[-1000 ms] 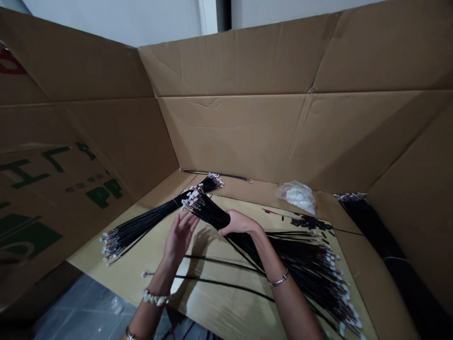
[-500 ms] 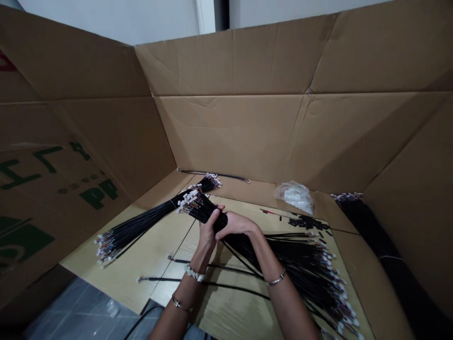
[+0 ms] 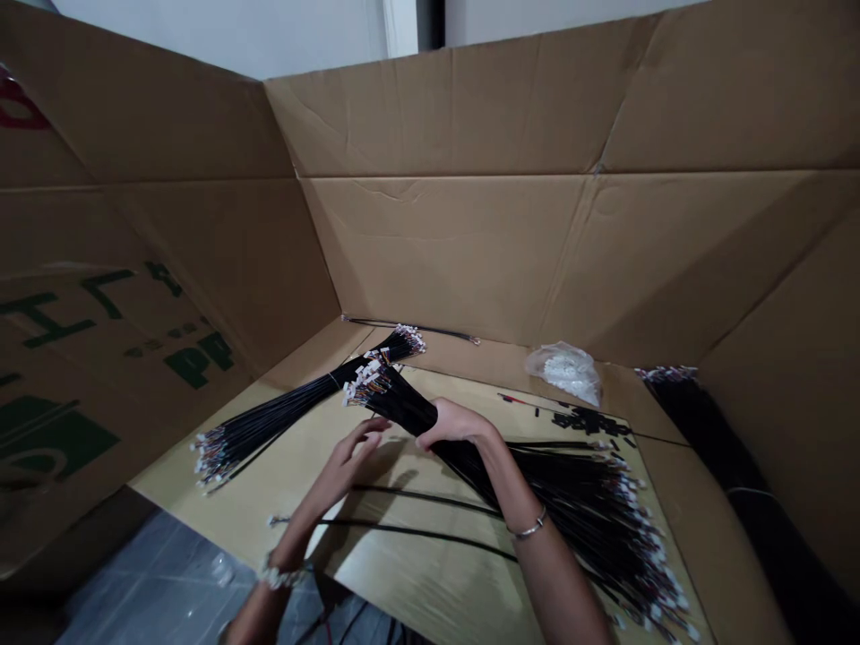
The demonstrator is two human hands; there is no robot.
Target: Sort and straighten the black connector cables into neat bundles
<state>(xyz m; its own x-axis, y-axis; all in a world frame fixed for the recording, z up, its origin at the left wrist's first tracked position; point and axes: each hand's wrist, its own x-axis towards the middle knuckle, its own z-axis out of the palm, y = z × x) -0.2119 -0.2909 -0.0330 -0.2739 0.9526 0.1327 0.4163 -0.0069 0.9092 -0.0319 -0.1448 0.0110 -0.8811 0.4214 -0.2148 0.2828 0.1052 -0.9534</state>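
Note:
A thick bundle of black cables [image 3: 405, 405] with white connectors and coloured wire ends is gripped by my right hand [image 3: 451, 423] near its left end, lifted off the board. Its far end fans out across the right of the board. My left hand [image 3: 354, 455] is off the bundle, just left of and below it, fingers apart and holding nothing. Beneath my hands, two single cables [image 3: 430, 533] lie crosswise on the board. Behind and left rests a second cable bundle [image 3: 282, 408], tied near its middle.
Cardboard walls [image 3: 436, 242] rise at the back and sides. On the right are a plastic bag [image 3: 568, 372] of small white parts, scattered black pieces [image 3: 591, 419] and another tied cable bundle [image 3: 739, 475]. Loose thin cables [image 3: 409, 328] lie along the back of the yellowish board [image 3: 282, 488].
My left hand has let go of the cable bundle and moved left and down. My right hand still holds the bundle in nearly the same place. The view has shifted slightly.

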